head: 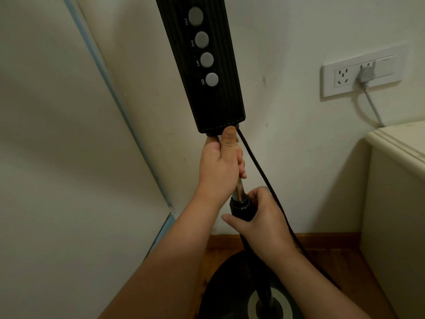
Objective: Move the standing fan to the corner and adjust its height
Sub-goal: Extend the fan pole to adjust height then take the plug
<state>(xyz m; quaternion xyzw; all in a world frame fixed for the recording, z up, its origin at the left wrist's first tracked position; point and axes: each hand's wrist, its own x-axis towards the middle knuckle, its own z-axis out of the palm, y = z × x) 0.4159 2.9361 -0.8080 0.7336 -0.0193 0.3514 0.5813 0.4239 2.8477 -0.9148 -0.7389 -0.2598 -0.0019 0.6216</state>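
Note:
The standing fan's black control column [211, 93] rises in front of me, with grey buttons marked 0 to 3. Below it a shiny metal inner pole [239, 189] runs into a black height collar [241, 207] on the lower tube. My left hand [220, 166] grips the metal pole just under the column, thumb up against its bottom edge. My right hand [259, 217] wraps around the black collar. The round black base [220, 288] stands on the wooden floor in the corner. The fan head is out of view.
The fan's black cord [259, 171] hangs down to the right of the pole. A white wall socket strip [340, 77] holds a grey plug [365, 74] with a cable. A cream cabinet [397, 180] stands at right. Walls meet at left behind the fan.

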